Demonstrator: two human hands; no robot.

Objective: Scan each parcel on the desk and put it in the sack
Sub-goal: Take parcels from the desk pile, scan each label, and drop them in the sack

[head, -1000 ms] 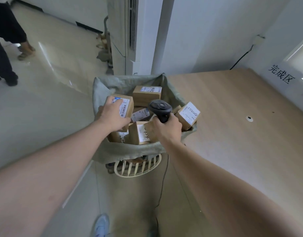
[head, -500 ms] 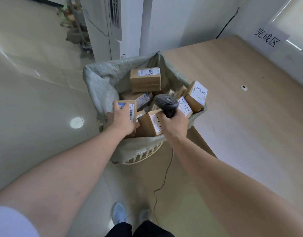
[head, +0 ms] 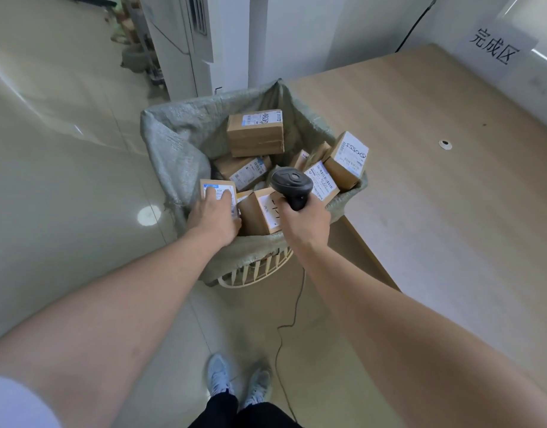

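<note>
in the woven sack [head: 173, 140], left fingers [head: 225, 197] press a cardboard parcel [head: 218, 193] (right grips scanner [head: 292, 185]).

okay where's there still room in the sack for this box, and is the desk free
Inside the sack, the far left corner is open, between the woven wall and the upright parcel. The near and right sides are packed, where the left hand presses a labelled parcel and the right hand holds the scanner. The desk is bare as far as visible.
</note>
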